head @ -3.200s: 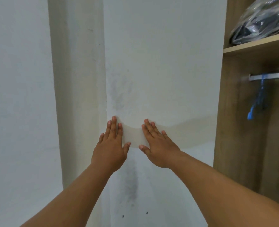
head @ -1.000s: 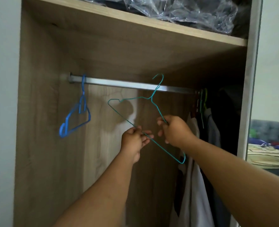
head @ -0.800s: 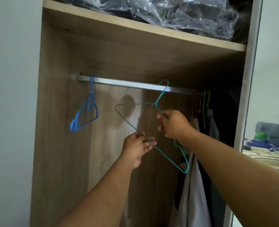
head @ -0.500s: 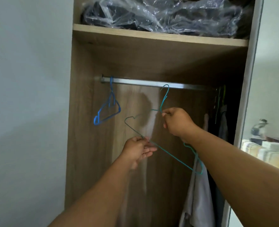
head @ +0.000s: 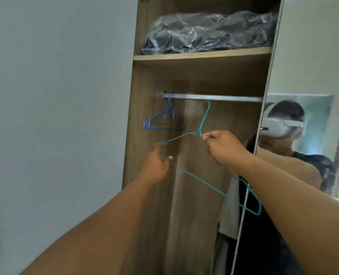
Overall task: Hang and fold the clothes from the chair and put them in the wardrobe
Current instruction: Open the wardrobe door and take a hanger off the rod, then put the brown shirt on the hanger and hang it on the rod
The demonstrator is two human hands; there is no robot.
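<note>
A thin teal wire hanger (head: pixel 204 184) is held tilted in front of the open wooden wardrobe (head: pixel 148 80). My right hand (head: pixel 223 148) pinches it at the neck, just under the hook. My left hand (head: pixel 156 165) grips the left end of its bottom wire. The hook is free, a little below the metal rail (head: pixel 220 97). A blue hanger (head: pixel 162 122) hangs at the rail's left end. No garment is on the teal hanger. The chair is out of view.
A plastic-wrapped dark bundle (head: pixel 206 32) lies on the upper shelf (head: pixel 202 55). Hanging clothes (head: pixel 229 211) fill the wardrobe's lower right. A mirrored door (head: pixel 311 108) on the right reflects a person with a white headset. A plain wall (head: pixel 55 116) is on the left.
The teal hanger has come off the rail and dropped lower and toward me, held by both hands. The view has swung right, bringing the mirrored door into sight.
</note>
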